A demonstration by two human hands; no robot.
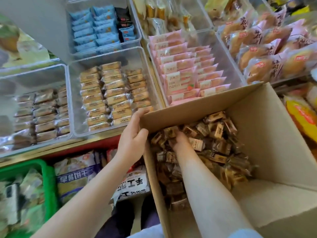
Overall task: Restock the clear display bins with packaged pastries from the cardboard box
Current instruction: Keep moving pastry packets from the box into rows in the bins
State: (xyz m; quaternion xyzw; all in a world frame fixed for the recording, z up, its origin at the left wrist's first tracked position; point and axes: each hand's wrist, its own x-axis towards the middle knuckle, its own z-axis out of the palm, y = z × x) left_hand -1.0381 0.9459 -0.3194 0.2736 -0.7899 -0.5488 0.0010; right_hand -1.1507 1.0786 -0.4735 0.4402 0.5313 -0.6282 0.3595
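An open cardboard box (267,134) sits at the lower right, holding a loose heap of small brown packaged pastries (217,145). My left hand (133,134) grips the box's near-left corner, thumb inside and fingers over the rim. My right hand (178,140) is plunged into the heap, its fingers buried among the packets, so its grasp is hidden. Just left of the box, a clear bin (77,93) holds neat rows of tan wrapped pastries (111,97). Further left, another clear bin (66,100) holds darker brown packets (42,114).
Behind the box stand clear bins of pink packets (188,69), blue packets (96,30) and round buns (267,54). Below the shelf edge lie a green basket (48,182) of wrapped goods and large snack bags (75,176). Yellow packages (301,115) lie right of the box.
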